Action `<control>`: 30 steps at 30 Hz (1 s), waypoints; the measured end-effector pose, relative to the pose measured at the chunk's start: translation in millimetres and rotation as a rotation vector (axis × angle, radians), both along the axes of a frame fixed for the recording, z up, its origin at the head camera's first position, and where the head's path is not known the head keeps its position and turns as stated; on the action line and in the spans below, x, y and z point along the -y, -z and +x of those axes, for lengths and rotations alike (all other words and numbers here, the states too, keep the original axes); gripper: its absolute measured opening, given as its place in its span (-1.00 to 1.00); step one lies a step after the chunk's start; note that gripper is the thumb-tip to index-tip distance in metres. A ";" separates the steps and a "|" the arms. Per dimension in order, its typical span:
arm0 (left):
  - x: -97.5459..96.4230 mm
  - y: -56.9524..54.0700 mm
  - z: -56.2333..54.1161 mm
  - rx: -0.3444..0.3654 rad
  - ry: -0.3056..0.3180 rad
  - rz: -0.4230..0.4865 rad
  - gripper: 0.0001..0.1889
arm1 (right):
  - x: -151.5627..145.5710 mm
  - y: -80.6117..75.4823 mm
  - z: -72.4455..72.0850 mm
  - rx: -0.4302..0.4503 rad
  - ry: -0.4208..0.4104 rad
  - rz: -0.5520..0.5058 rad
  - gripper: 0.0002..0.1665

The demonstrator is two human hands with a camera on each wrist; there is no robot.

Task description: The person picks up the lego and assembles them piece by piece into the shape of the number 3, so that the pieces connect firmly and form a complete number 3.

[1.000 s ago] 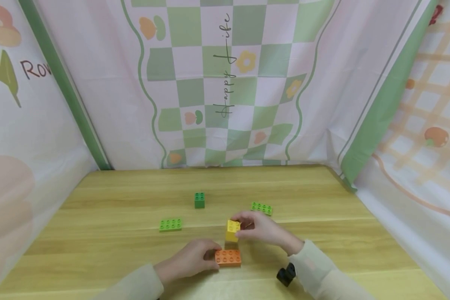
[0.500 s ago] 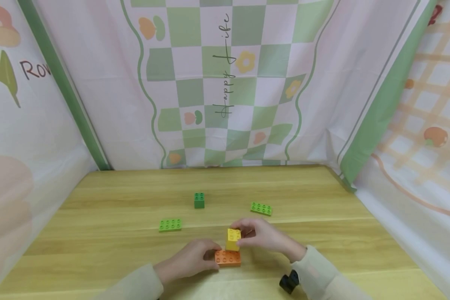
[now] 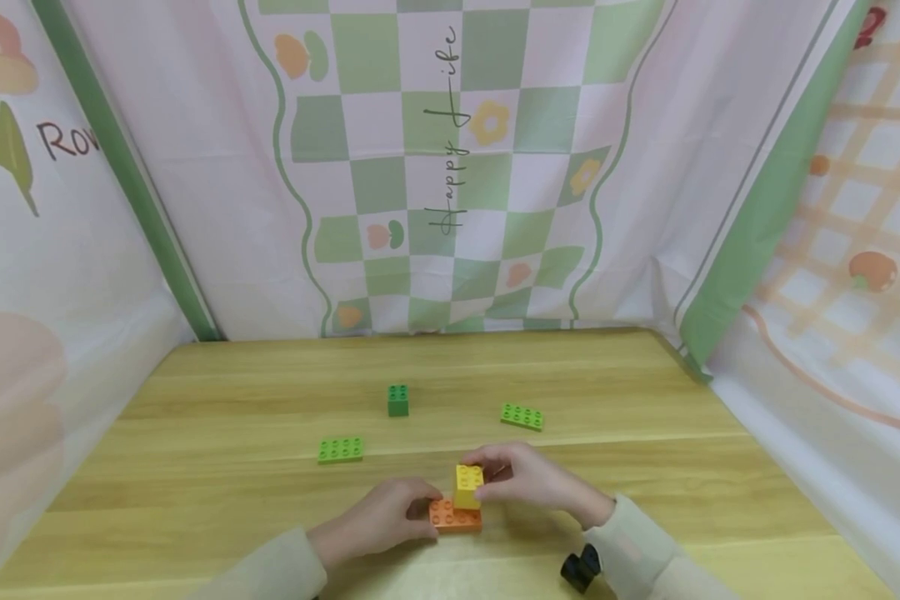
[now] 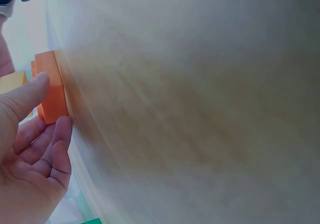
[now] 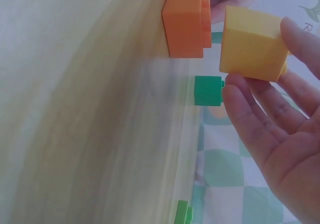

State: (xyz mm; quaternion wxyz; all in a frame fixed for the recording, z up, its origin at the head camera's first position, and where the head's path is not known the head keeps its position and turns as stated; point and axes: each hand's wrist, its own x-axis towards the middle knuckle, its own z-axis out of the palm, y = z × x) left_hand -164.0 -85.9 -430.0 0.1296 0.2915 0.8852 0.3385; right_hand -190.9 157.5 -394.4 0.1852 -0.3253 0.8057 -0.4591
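An orange building brick (image 3: 455,518) with studs on top lies flat on the table. My left hand (image 3: 381,518) pinches its left end between thumb and fingers, as the left wrist view (image 4: 52,91) also shows. My right hand (image 3: 534,482) holds a yellow building brick (image 3: 468,487) by its sides, studs up, over the right part of the orange one. In the right wrist view, a narrow gap separates the yellow brick (image 5: 253,44) from the studs of the orange brick (image 5: 185,26).
A dark green brick (image 3: 398,401) stands farther back on the wooden table (image 3: 255,392). Light green flat bricks lie to the left (image 3: 341,451) and to the right (image 3: 522,417). A black device (image 3: 581,568) sits at the right wrist. Printed curtains (image 3: 450,167) surround the table.
The right hand has brought the yellow brick toward me, from behind the orange brick to over its right part. The left hand and the orange brick have stayed in place.
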 end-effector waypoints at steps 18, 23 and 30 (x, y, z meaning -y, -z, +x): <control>-0.4 2.5 -1.3 -0.002 -0.024 -0.012 -0.58 | -0.4 4.0 -1.4 0.006 -0.019 -0.002 -0.54; 0.0 1.9 -1.6 -0.010 -0.040 -0.012 -0.59 | -0.3 5.1 -2.8 0.002 -0.019 -0.007 -0.54; 0.2 -0.2 -3.3 -0.020 -0.051 0.002 -0.62 | 0.7 5.5 -3.4 0.019 -0.006 -0.005 -0.54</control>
